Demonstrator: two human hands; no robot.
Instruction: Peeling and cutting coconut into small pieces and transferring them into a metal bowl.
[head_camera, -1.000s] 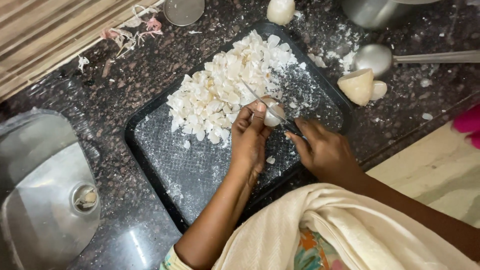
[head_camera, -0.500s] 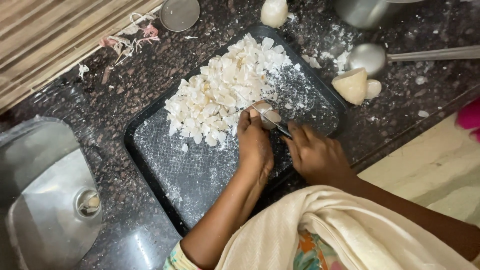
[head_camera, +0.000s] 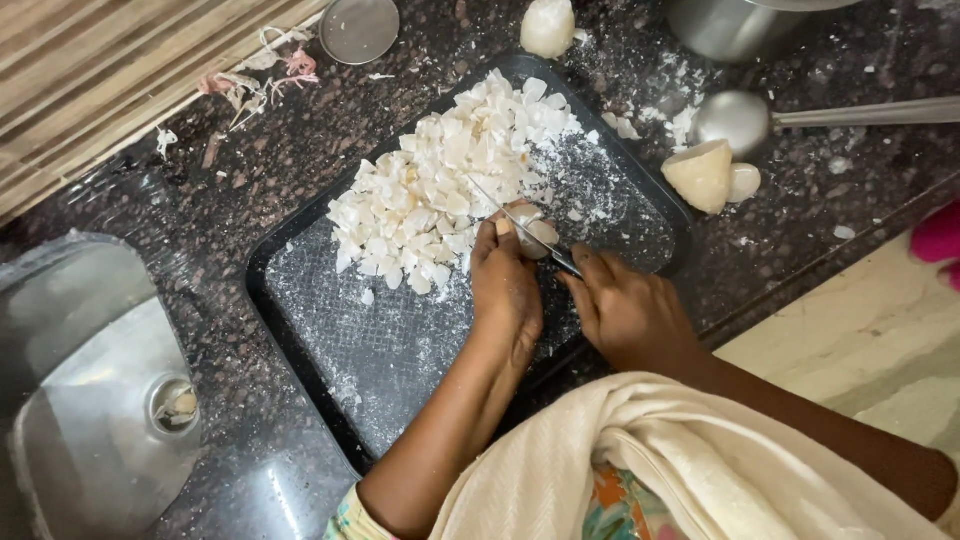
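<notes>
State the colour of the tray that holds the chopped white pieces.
The tray is black, dusted with white powder; the head view shows it.

Both hands (head_camera: 505, 285) (head_camera: 625, 310) curled, close together

Left hand (head_camera: 507, 290) steadying a white piece (head_camera: 533, 232), right hand (head_camera: 628, 312) gripping a knife (head_camera: 520, 225) — black tray (head_camera: 400, 350), heap of white chunks (head_camera: 440, 195)

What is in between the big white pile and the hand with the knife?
In the head view, the knife blade and the white piece held by the left hand lie between the pile and the right hand.
</notes>
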